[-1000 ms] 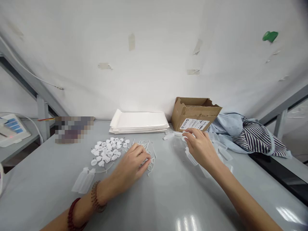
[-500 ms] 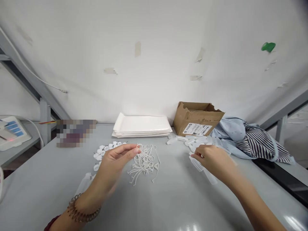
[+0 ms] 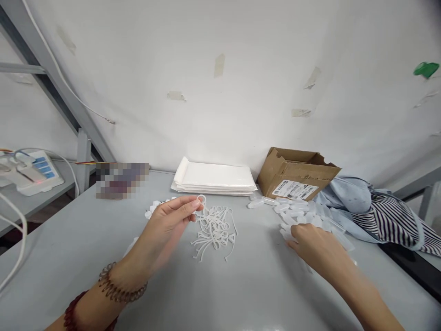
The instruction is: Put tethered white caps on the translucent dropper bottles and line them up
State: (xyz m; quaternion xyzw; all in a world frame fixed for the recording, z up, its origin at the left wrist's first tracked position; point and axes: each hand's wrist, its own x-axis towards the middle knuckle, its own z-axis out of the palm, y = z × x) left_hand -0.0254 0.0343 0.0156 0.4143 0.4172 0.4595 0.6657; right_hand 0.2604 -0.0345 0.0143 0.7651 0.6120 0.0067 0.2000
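Observation:
Between thumb and forefinger, my left hand (image 3: 172, 216) pinches a thin white plastic ring strap (image 3: 202, 198), its loop sticking up past the fingertips. Just beyond lies a tangled pile of similar white straps (image 3: 215, 230), each with a ring and a thin tail. Over at the right, my right hand (image 3: 315, 241) is palm down with curled fingers, thumb and forefinger around a translucent plastic tube (image 3: 286, 233) at the edge of a heap of such tubes (image 3: 296, 210). The palm hides part of that heap. White caps (image 3: 151, 209) lie behind my left hand, mostly covered by it.
A stack of white padded envelopes (image 3: 217, 177) rests against the wall, beside an open cardboard box (image 3: 296, 177). Light blue and striped cloth (image 3: 372, 209) lies at right, near a long black object (image 3: 409, 264). A power strip (image 3: 37, 172) and cables are at far left.
The view has swung slightly left. My left hand has lifted the ring strap a little off the pile. My right hand has shifted slightly nearer me at the tubes.

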